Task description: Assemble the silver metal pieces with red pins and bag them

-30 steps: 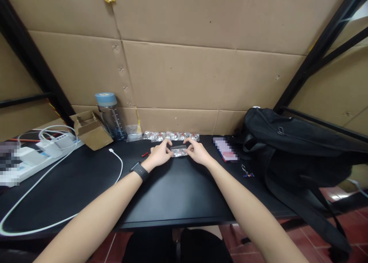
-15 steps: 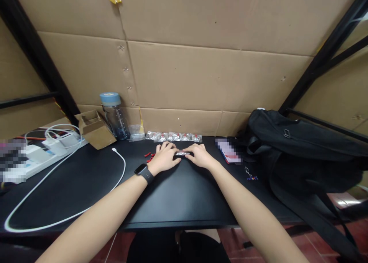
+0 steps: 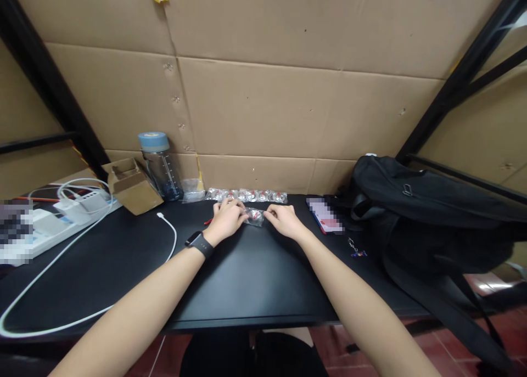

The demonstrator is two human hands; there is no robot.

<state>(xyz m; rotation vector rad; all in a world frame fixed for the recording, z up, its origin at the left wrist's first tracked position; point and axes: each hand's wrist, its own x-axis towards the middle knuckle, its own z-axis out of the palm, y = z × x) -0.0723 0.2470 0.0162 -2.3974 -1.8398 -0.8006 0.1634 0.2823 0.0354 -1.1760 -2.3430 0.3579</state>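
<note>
A small clear plastic packet (image 3: 254, 217) with something silvery and red inside is stretched between my two hands, over the black table. My left hand (image 3: 227, 219), with a dark watch on its wrist, is closed on the packet's left end. At the right end, my right hand (image 3: 282, 219) pinches the edge between thumb and forefinger. A thin red piece (image 3: 208, 221) shows beside my left hand, which partly covers it. Just behind both hands lies a row of similar packets (image 3: 263, 196), silvery with red bits, along the cardboard wall.
A bottle with a blue lid (image 3: 154, 141), an open cardboard box (image 3: 135, 193) and a white power strip (image 3: 61, 223) stand at left, with a white cable (image 3: 53, 262). Right are a phone (image 3: 325, 215), a keychain (image 3: 358, 253) and a black backpack (image 3: 436, 212).
The packet now shows its broad, red-marked face rather than a narrow silvery strip. My left hand has shifted slightly left, covering more of the red pieces. The view has shifted slightly.
</note>
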